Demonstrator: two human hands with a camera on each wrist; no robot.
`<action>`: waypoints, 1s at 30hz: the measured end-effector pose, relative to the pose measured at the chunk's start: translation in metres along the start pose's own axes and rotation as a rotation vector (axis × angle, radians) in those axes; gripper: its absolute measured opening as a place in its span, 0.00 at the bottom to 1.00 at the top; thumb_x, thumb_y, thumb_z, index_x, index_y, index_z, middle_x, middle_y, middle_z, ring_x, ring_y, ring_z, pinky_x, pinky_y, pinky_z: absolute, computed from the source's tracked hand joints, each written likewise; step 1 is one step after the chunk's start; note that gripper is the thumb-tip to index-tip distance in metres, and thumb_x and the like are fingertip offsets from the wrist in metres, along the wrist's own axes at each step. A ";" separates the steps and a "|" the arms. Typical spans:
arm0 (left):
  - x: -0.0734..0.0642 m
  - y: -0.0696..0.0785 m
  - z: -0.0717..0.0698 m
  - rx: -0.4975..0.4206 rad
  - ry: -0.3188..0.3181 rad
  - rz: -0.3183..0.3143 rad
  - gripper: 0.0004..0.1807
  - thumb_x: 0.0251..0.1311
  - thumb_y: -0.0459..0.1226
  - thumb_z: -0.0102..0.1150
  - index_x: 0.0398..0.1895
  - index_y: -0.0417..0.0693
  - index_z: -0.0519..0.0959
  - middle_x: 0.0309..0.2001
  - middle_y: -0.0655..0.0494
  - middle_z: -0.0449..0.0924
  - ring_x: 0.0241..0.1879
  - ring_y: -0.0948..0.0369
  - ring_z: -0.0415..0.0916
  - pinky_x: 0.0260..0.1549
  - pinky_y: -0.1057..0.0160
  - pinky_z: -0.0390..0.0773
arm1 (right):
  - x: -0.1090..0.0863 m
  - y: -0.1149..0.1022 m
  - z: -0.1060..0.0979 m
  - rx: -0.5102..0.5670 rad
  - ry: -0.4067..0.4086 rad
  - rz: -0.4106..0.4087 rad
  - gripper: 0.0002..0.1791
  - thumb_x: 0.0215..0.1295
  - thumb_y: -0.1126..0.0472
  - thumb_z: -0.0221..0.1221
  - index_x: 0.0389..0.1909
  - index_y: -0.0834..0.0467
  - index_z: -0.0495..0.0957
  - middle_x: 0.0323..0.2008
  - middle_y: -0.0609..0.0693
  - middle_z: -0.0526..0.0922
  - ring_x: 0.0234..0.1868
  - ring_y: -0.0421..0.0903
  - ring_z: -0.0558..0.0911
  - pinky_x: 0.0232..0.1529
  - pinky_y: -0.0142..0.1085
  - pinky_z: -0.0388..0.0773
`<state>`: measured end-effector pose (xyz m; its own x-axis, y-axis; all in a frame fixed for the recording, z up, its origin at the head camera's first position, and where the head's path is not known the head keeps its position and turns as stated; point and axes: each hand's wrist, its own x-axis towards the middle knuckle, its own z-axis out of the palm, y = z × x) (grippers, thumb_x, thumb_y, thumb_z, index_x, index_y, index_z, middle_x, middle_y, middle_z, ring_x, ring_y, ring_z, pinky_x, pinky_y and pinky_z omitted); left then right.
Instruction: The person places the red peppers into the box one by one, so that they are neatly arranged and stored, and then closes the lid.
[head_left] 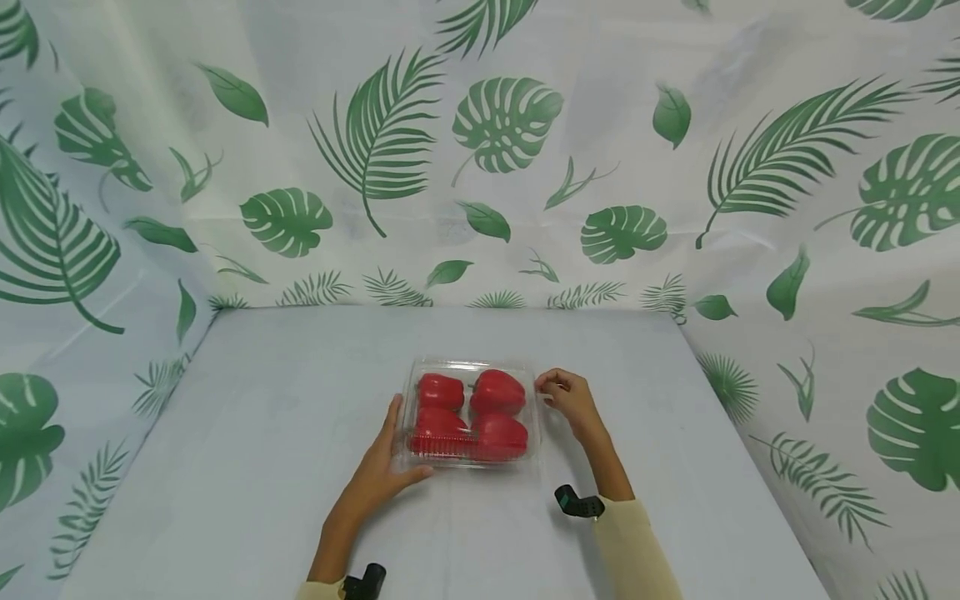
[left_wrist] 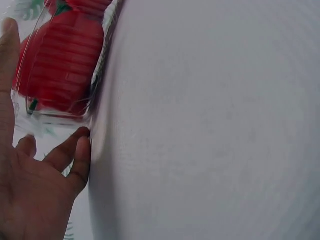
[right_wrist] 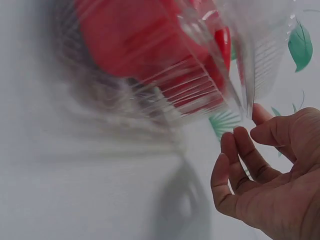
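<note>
A clear plastic clamshell box with a ribbed lid lies on the white table. Inside it sit several red bell peppers, in two rows. My left hand is at the box's left side, fingers stretched along that wall and thumb by the front left corner; the left wrist view has its fingertips right at the box end. Over at the right edge is my right hand, fingers bent. In the right wrist view its thumb and index finger pinch the corner of the raised-looking lid edge.
White cloth covers the table, and leaf-printed curtains stand along its back and both sides. A black wrist device is worn on the right forearm, another on the left.
</note>
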<state>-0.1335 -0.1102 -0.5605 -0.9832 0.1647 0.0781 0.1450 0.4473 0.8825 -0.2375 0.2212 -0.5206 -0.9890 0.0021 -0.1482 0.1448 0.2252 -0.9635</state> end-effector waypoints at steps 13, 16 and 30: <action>-0.001 -0.004 0.003 -0.035 -0.009 -0.013 0.54 0.56 0.52 0.66 0.79 0.59 0.43 0.78 0.50 0.48 0.76 0.46 0.50 0.69 0.39 0.60 | -0.045 0.014 0.005 -0.005 -0.062 -0.104 0.22 0.73 0.58 0.53 0.65 0.59 0.69 0.53 0.65 0.78 0.51 0.54 0.80 0.45 0.33 0.83; -0.002 -0.002 0.003 -0.039 -0.004 -0.026 0.53 0.56 0.52 0.66 0.79 0.59 0.45 0.77 0.50 0.51 0.75 0.46 0.52 0.68 0.37 0.61 | -0.059 0.021 0.003 0.000 -0.104 -0.135 0.26 0.73 0.59 0.53 0.70 0.56 0.64 0.56 0.66 0.76 0.53 0.54 0.79 0.46 0.32 0.82; -0.005 0.001 0.006 -0.008 0.026 -0.025 0.52 0.56 0.51 0.66 0.78 0.53 0.47 0.76 0.47 0.55 0.74 0.44 0.55 0.66 0.35 0.62 | -0.092 0.040 -0.016 -0.042 -0.415 -0.161 0.15 0.71 0.63 0.53 0.46 0.74 0.72 0.30 0.56 0.78 0.26 0.37 0.76 0.22 0.33 0.77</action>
<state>-0.1278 -0.1055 -0.5625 -0.9891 0.1308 0.0676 0.1194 0.4438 0.8881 -0.1409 0.2456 -0.5421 -0.9014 -0.4250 -0.0826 -0.0196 0.2307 -0.9728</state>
